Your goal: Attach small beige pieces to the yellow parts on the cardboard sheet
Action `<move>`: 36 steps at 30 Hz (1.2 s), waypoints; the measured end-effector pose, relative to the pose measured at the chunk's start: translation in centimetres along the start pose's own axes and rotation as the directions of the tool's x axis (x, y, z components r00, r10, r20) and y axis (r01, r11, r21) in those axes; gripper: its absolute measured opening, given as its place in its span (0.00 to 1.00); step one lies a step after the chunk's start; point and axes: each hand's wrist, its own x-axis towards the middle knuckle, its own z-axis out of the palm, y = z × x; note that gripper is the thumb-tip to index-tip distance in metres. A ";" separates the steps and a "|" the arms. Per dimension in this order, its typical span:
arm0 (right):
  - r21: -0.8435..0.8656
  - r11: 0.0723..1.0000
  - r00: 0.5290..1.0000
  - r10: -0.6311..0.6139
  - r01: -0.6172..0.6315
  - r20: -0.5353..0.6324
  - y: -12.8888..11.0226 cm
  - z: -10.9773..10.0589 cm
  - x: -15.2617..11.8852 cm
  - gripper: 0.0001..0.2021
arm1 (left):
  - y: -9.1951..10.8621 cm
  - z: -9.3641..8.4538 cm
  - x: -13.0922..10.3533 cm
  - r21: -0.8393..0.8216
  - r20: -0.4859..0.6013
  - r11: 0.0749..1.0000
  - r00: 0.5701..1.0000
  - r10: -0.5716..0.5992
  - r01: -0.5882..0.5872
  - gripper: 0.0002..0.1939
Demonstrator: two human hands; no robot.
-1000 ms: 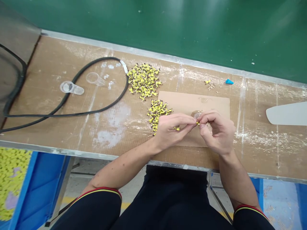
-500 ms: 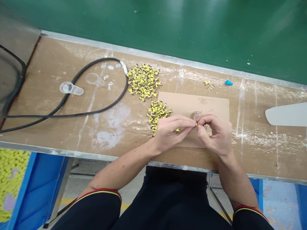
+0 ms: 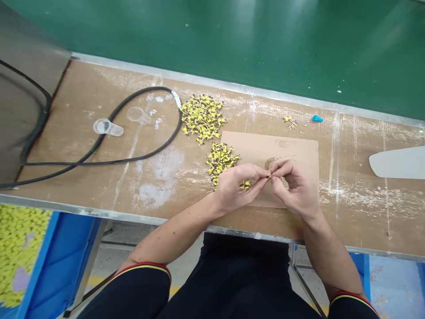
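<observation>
Over the cardboard sheet (image 3: 254, 146), open along its far edge, both hands (image 3: 300, 186) pinch one tiny yellowish piece (image 3: 270, 176).

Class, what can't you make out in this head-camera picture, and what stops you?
All in the head view:
Small piece between left hand and right hand: tiny, its shape covered by fingertips.
Round object: partly hidden by the right hand.
White object: cut off by the right edge.
Blue bin, lower left: cut off by the left edge.
</observation>
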 end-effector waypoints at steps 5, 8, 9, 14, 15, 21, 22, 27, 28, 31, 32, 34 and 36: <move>-0.009 0.996 0.977 -0.085 0.085 -0.194 -0.3 -1.7 0.2 0.14 | -3.5 -4.9 2.5 0.359 -0.082 0.928 0.994 -0.072 0.097 0.07; -0.125 0.981 0.912 -0.187 0.151 -0.365 -0.4 -3.3 0.5 0.11 | -6.5 -9.0 3.6 0.520 -0.296 0.751 0.911 -0.288 0.407 0.04; -0.190 0.970 0.896 -0.216 0.151 -0.387 -0.3 -4.0 0.5 0.09 | -7.1 -10.0 3.7 0.542 -0.305 0.706 0.890 -0.339 0.455 0.05; -0.573 0.820 0.975 -0.125 -0.004 -0.186 0.6 -7.8 0.1 0.03 | -6.5 -10.9 3.9 0.624 -0.295 0.676 0.919 -0.261 0.392 0.11; -0.629 0.777 0.995 -0.030 -0.037 -0.096 0.9 -8.4 -0.1 0.03 | -6.0 -10.4 3.9 0.632 -0.183 0.703 0.944 -0.275 0.327 0.10; -0.703 0.709 0.920 0.314 -0.064 0.233 2.8 -8.3 -0.1 0.09 | -5.2 -7.9 3.1 0.654 0.445 0.752 0.763 -0.469 0.081 0.13; -0.699 0.713 0.913 0.322 -0.058 0.252 3.0 -8.0 0.0 0.08 | -5.4 -7.7 2.9 0.663 0.446 0.743 0.748 -0.492 0.094 0.13; -0.678 0.734 0.909 0.303 -0.030 0.288 3.2 -7.2 0.4 0.07 | -6.0 -6.8 2.6 0.633 0.414 0.757 0.755 -0.508 0.162 0.11; -0.666 0.746 0.908 0.298 -0.029 0.294 3.2 -7.2 0.3 0.07 | -6.0 -6.8 2.7 0.623 0.414 0.764 0.757 -0.505 0.168 0.12; -0.637 0.770 0.904 0.296 -0.034 0.309 3.3 -7.4 0.2 0.07 | -5.3 -7.0 3.0 0.596 0.452 0.786 0.739 -0.500 0.168 0.11; -0.636 0.771 0.903 0.298 -0.036 0.310 3.3 -7.4 0.2 0.07 | -5.0 -7.1 3.1 0.588 0.476 0.793 0.723 -0.500 0.161 0.10; -0.643 0.765 0.901 0.304 -0.036 0.310 3.2 -7.2 0.2 0.06 | -4.5 -7.2 3.2 0.581 0.524 0.801 0.688 -0.502 0.142 0.11; -0.655 0.755 0.898 0.312 -0.035 0.312 3.2 -7.0 0.2 0.06 | -4.2 -7.0 3.2 0.590 0.546 0.798 0.666 -0.508 0.126 0.08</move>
